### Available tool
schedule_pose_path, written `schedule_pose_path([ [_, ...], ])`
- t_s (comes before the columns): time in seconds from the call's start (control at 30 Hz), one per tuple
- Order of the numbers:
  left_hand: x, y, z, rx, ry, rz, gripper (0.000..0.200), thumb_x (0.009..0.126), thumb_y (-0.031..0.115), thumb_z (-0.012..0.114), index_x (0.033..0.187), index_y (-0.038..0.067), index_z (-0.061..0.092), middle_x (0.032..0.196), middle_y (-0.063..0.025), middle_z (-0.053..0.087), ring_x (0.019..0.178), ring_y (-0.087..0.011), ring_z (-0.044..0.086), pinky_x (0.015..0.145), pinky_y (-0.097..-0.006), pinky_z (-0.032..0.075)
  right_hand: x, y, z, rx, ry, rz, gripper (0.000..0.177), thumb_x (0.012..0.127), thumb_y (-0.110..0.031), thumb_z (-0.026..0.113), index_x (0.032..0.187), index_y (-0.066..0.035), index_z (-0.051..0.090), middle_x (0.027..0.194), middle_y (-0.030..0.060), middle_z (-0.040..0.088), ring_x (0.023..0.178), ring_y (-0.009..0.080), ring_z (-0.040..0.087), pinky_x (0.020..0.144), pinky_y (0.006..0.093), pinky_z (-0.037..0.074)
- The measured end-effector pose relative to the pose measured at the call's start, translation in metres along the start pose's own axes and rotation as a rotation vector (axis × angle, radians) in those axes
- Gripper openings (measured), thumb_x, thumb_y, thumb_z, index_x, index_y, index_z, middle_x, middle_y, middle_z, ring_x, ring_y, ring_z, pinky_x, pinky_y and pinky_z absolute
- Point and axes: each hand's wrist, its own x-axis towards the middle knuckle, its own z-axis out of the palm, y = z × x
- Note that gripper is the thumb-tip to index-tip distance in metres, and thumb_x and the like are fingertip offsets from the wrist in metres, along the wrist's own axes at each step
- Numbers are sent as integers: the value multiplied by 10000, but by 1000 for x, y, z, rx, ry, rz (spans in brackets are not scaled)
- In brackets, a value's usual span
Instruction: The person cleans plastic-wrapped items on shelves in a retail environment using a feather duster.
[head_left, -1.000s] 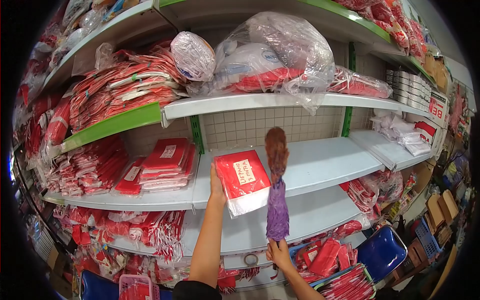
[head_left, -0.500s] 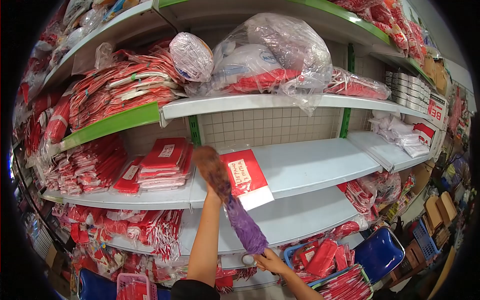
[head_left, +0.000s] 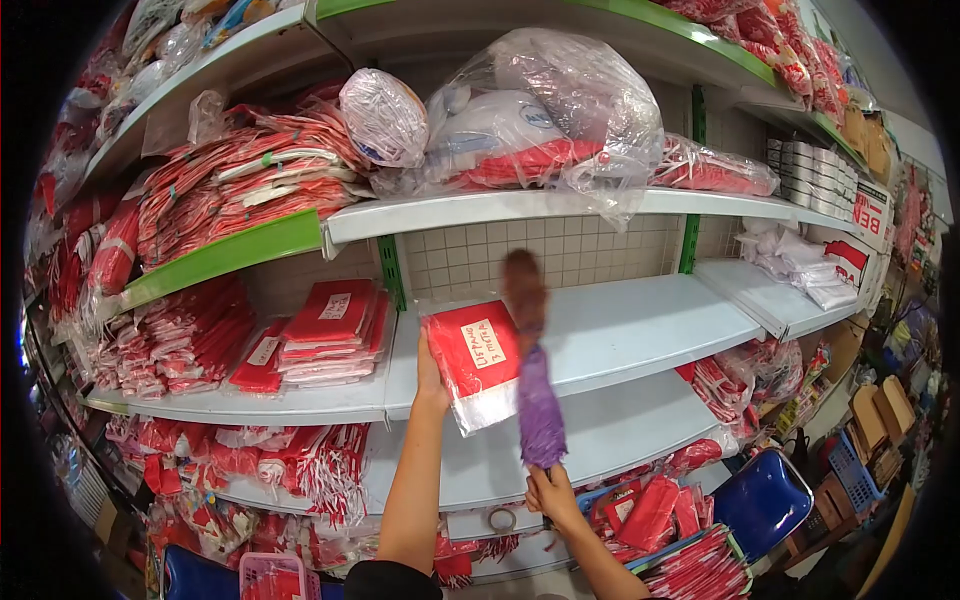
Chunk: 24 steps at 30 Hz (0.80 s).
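Note:
My left hand point(head_left: 430, 378) grips the left edge of a flat red fabric packet point(head_left: 472, 352) in clear plastic. A handwritten white label sits on its front, and it is tilted up above the middle shelf's front edge. In my right hand point(head_left: 551, 495) is the handle end of a duster point(head_left: 538, 405), purple near my fist and brown at the far tip. It points up and away, just right of the packet, its top blurred. Left of my hand, a stack of similar red packets point(head_left: 332, 330) lies on the middle shelf point(head_left: 640, 320).
Above, the upper shelf point(head_left: 480, 208) bears a large clear plastic bag point(head_left: 560, 110) and piled red packets point(head_left: 250, 170). Lower right stand a basket of red packets point(head_left: 645, 515) and a blue chair point(head_left: 765, 505). A pink basket point(head_left: 275, 575) is at lower left. White packets point(head_left: 800, 262) lie at right.
My left hand now shows at the packet's left edge, and the packet is shifted slightly left and down. The duster has swung right, off the packet's left side, and is more upright.

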Motion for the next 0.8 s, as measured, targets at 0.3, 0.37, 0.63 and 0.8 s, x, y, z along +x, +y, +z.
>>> schedule_pose_path([
  [0.3,1,-2,-4,42,-13,-42,585,885,584,350,1150,84,496,988,-85,610,852,-237,609,760,-394,514,24,-29,6,-164,-93,85,150,907,-139,490,847,-100,359,512,-29,319,358,63,279,331,241,218],
  [0.37,-8,0,22,25,135,-31,569,890,581,342,1108,86,518,881,-64,611,746,-223,604,685,-383,518,28,-30,11,-115,-22,-18,148,901,-141,503,859,-93,368,510,-29,321,359,64,281,333,239,228],
  [0.63,-3,-2,5,124,22,-26,604,874,591,377,1161,72,495,1082,-100,597,942,-218,599,823,-383,503,17,-21,-22,-334,22,-97,177,880,-114,526,844,-116,353,485,-22,328,343,74,308,336,251,260],
  [0.8,-19,5,18,160,-60,-107,631,878,583,369,1225,64,462,1174,-109,560,1021,-221,573,882,-386,475,8,-49,-31,72,184,-203,166,910,-222,485,890,-140,341,468,-8,285,307,91,258,328,248,220],
])
